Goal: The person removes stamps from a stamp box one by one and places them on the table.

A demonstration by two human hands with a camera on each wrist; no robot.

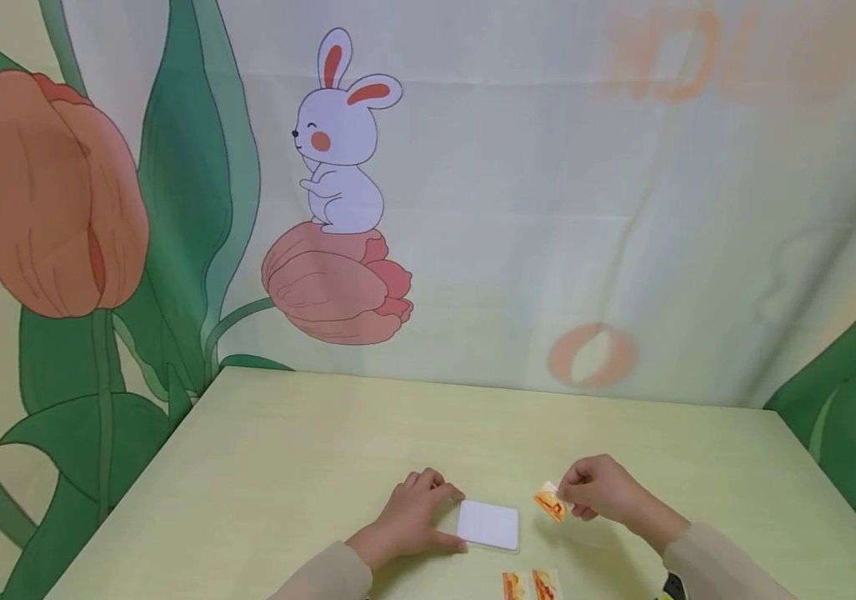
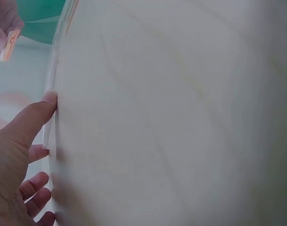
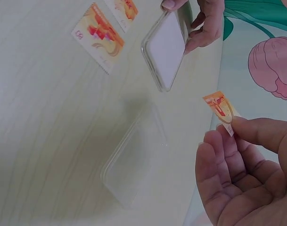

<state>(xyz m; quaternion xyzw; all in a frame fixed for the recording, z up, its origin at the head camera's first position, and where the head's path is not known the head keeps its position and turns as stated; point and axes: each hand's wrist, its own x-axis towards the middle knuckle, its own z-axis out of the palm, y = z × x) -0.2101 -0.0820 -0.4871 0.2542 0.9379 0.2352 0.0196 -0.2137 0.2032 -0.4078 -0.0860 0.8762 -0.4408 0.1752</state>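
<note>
My left hand (image 1: 412, 517) steadies a small clear plastic case (image 1: 489, 548) at its left side, thumb at the near corner and index finger at the far one. A white insert (image 1: 488, 525) fills the case. Above the table on the right, my right hand (image 1: 600, 490) pinches an orange-and-white postage stamp (image 3: 220, 107) by one edge between thumb and fingers. Two similar stamps, a left one (image 1: 515, 586) and a right one (image 1: 547, 585), lie side by side nearer me. In the left wrist view the left thumb (image 2: 37, 115) touches the case's edge.
A clear plastic lid (image 3: 134, 160) lies on the pale wood-grain table (image 1: 307, 450), beneath the right hand. Behind the table hangs a printed cloth (image 1: 488, 208) with a rabbit and tulips. Something black and yellow (image 1: 672, 587) shows by the right sleeve.
</note>
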